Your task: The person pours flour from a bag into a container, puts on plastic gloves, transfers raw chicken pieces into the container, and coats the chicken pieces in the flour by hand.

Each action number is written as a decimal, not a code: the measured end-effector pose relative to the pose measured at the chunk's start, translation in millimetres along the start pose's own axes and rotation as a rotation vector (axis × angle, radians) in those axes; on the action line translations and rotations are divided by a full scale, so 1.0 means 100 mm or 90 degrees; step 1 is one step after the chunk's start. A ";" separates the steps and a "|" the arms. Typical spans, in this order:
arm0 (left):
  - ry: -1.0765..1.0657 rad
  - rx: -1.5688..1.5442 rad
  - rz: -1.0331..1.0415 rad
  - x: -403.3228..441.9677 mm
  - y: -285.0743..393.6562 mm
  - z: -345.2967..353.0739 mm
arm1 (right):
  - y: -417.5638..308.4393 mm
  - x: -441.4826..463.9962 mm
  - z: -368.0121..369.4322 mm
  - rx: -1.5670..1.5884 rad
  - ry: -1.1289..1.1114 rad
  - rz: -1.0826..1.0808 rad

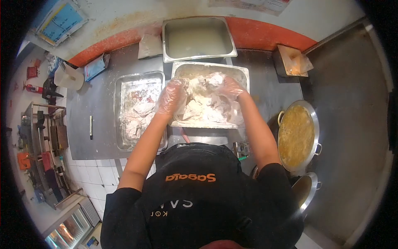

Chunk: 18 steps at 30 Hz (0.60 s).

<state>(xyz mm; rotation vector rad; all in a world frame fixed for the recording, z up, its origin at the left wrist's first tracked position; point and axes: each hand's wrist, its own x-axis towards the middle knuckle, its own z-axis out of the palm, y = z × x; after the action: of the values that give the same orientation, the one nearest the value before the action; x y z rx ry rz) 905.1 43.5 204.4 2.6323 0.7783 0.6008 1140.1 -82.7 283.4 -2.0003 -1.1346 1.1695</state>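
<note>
A steel pan (245, 79) in front of me holds white flour and several flour-coated pieces (199, 108) that look like meat. My left hand (173, 94), in a clear plastic glove, is at the pan's left side with its fingers curled against a floured piece (193, 86). Across from it, my right hand (232, 87), gloved too, closes on a white floured lump (216, 79). Flour and glare blur the fingertips of both hands. To the left, a shallow tray (119, 108) carries more floured pieces (139, 120), with reddish patches at the back.
Behind the pan stands a deep container (166, 41) of cloudy liquid. A wide wok (316, 124) of yellowish oil sits at right, a second wok (309, 199) nearer. A marker (91, 127), white jug (69, 77) and plastic bag (150, 45) lie left; a metal box (286, 68) stands back right.
</note>
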 end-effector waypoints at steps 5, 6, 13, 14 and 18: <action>0.031 -0.094 0.023 0.05 -0.10 0.08 | 0.79 0.50 0.11 -0.175 0.203 -0.154; 0.031 -0.094 0.024 0.05 -0.10 0.11 | 0.67 0.52 0.18 -0.285 0.211 -0.242; -0.033 -0.032 -0.033 0.13 0.13 -0.06 | 0.77 1.02 0.99 -0.531 0.424 -0.135; -0.058 -0.025 -0.057 0.13 0.17 -0.12 | 0.65 0.94 1.01 -0.534 0.497 -0.173; -0.012 -0.010 -0.045 0.13 0.09 0.00 | 0.67 0.84 1.02 -0.470 0.534 -0.157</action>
<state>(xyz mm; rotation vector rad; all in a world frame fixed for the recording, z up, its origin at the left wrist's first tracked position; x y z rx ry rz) 918.6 43.4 212.3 2.5805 0.8544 0.5585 1098.4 -38.1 148.3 -2.3789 -1.3603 -0.3074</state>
